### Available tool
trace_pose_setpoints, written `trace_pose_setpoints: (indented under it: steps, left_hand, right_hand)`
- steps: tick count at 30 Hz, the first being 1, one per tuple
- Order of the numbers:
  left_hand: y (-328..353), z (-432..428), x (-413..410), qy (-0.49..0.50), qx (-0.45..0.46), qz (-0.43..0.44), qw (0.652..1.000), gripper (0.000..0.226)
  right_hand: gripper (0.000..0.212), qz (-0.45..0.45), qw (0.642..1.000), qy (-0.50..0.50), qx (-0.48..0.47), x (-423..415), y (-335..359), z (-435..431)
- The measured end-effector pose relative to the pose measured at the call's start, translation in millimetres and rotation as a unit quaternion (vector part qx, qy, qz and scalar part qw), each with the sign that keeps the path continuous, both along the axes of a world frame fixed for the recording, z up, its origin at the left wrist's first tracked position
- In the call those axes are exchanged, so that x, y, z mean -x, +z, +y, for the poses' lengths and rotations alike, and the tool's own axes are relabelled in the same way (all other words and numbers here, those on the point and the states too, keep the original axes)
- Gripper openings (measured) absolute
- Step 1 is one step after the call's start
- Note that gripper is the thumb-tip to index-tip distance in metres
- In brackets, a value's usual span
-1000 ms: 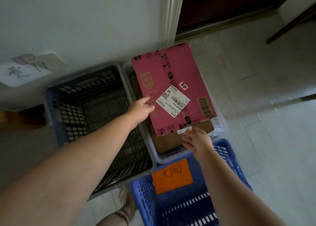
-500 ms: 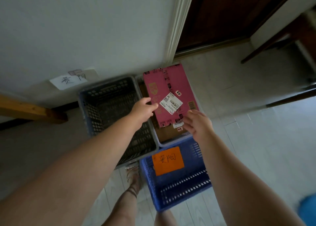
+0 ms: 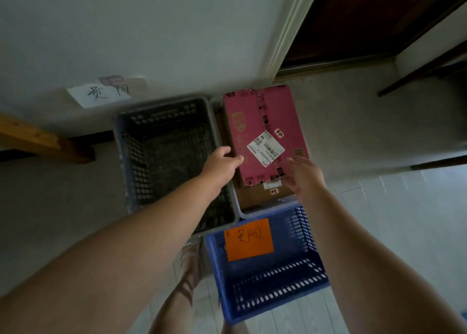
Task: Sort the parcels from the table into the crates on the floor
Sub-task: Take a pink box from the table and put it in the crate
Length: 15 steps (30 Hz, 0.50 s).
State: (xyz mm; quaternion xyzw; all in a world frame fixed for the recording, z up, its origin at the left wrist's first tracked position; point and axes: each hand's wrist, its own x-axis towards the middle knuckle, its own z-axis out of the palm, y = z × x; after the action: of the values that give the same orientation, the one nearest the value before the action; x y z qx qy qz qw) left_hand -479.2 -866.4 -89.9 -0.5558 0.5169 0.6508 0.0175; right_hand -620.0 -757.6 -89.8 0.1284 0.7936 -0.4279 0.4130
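Note:
A pink parcel [image 3: 262, 121] with a white shipping label lies flat in the pale crate [image 3: 255, 214] against the wall, on top of a brown cardboard parcel [image 3: 255, 198]. My left hand [image 3: 222, 165] hovers at the pink parcel's left edge, fingers loosely apart and holding nothing. My right hand [image 3: 304, 174] is over the parcel's near right corner, fingers spread and blurred. To the left stands a dark blue-grey crate [image 3: 161, 103] with nothing visible in it. Nearest me is a bright blue crate [image 3: 313, 278] with an orange handwritten label [image 3: 249, 239].
A handwritten paper sign [image 3: 101, 92] is stuck low on the wall. A wooden beam [image 3: 43, 141] juts in at the left. A door frame [image 3: 285, 38] and a dark door are behind the crates; dark furniture legs [image 3: 417, 73] stand at the right. My sandalled foot [image 3: 190, 260] is by the blue crate.
The view has pulled up and back, so the crates look smaller. The pink parcel stays in the pale crate. Both hands have drawn slightly back from it, the right one lifting off its near edge.

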Motion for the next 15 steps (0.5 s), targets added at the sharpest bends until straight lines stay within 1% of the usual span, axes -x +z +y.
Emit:
trace_pose_setpoints:
  steps: [2,5,6,9,12,15]
  left_hand:
    - [-38.6,6.4,1.9,0.007,-0.017,-0.011,1.0,0.058]
    - [-94.6,14.5,9.7,0.005,-0.034,-0.021,0.999,0.064]
    - [-112.0,15.7,13.2,0.006,-0.038,-0.018,0.999,0.067]
    - [-164.4,18.2,26.6,0.003,-0.052,-0.009,0.999,0.078]
    - [-193.2,16.3,38.5,-0.009,-0.075,0.01,0.997,0.084]
    - [-212.7,19.6,50.2,-0.035,-0.099,0.045,0.993,0.078]
  right_hand:
    - [0.016,0.032,0.998,0.036,-0.031,7.8,-39.6,4.0]
    - [0.017,0.121,0.98,0.119,-0.099,29.2,-95.3,9.5]
    - [0.02,0.14,0.974,0.137,-0.112,36.8,-111.2,9.9]
    - [0.037,0.159,0.968,0.143,-0.131,62.0,-162.7,10.9]
    - [0.049,0.162,0.962,0.155,-0.155,82.1,-196.8,10.7]
    - [0.057,0.205,0.933,0.227,-0.189,92.7,-222.4,3.3]
